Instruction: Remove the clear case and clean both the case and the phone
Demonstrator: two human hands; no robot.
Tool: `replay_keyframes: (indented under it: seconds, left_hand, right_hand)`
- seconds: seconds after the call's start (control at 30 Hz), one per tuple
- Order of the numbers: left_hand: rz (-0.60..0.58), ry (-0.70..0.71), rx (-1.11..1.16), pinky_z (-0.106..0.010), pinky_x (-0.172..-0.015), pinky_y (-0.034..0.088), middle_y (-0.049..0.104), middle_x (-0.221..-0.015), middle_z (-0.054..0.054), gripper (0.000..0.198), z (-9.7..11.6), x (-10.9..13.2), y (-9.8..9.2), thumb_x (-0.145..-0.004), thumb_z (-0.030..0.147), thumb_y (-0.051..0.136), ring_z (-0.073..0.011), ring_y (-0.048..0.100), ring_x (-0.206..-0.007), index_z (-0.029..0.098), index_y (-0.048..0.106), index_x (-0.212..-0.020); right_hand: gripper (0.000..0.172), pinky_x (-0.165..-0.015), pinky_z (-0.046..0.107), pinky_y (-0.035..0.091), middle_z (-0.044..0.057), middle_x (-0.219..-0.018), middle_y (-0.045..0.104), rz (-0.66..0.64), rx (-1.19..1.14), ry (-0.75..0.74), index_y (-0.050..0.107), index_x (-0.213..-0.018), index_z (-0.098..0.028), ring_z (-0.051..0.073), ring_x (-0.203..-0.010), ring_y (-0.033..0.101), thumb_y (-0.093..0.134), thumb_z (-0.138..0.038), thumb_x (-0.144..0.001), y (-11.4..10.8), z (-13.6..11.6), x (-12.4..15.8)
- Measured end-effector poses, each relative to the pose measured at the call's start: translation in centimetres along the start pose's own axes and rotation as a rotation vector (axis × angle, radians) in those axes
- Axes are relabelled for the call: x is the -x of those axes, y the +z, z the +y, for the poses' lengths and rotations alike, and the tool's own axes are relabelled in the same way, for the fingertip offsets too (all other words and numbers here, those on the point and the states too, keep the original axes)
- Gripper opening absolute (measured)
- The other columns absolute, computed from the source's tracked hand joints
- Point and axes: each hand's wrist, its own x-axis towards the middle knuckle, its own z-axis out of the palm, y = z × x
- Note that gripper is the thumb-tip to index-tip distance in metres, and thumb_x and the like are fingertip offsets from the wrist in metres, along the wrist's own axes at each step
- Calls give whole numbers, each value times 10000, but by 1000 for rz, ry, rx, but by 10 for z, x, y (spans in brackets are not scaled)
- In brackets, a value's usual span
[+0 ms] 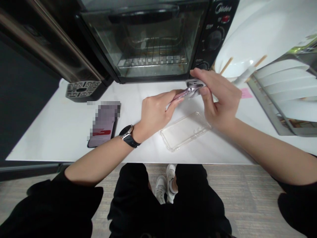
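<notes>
My left hand (156, 109) is closed around the lower end of a pinkish phone (182, 95), held edge-on above the counter. At the phone's far end, my right hand (220, 96) pinches a thin, crumpled grey-white wipe or cloth (198, 83), pressed against the camera end. Its exact material is not clear. Below the hands, a transparent phone case (184, 132) lies flat on the white counter. A second phone (102, 124), its screen partly pixelated, rests to the left of my watch-wearing wrist.
A black toaster oven (148, 43) stands behind the hands. To the left is a machine with a slotted drip tray (83, 89). White plates (287, 82) stand in a rack at right, beside a pink note (246, 93). The counter's front edge (153, 162) is near my legs.
</notes>
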Motion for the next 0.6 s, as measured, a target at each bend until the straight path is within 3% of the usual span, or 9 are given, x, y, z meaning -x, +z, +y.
replay_keyframes:
  seconds: [0.2,0.37,0.6]
  left_hand:
    - [-58,34,-131,-341,-559,284,769,-822,-5,310,-1,1,0,-1053,447,502,-145,696,-672,224,710,-1001]
    - [-55,61,-245,-352,-532,221,701,-680,-8,334,2,2,2,-1030,358,503,-153,628,-558,192,635,-773]
    - [-14,-26,-30,-313,-582,340,788,-871,4,300,4,0,-2,-1046,444,531,-110,691,-695,225,735,-1071]
  right_hand:
    - [512,-1259,486,432,51,-1405,695,-31,12,-210,457,-1560,-267,229,-1300,677,473,-272,-1048,2,-2,-2]
    - [532,-1194,356,506,-4,-1367,718,-54,43,-280,479,-1541,-303,157,-1265,691,536,-194,-1023,3,-3,-1]
    - [497,-1140,407,552,27,-1356,725,-2,32,-117,478,-1536,-339,191,-1242,704,481,-249,-1047,0,7,-2]
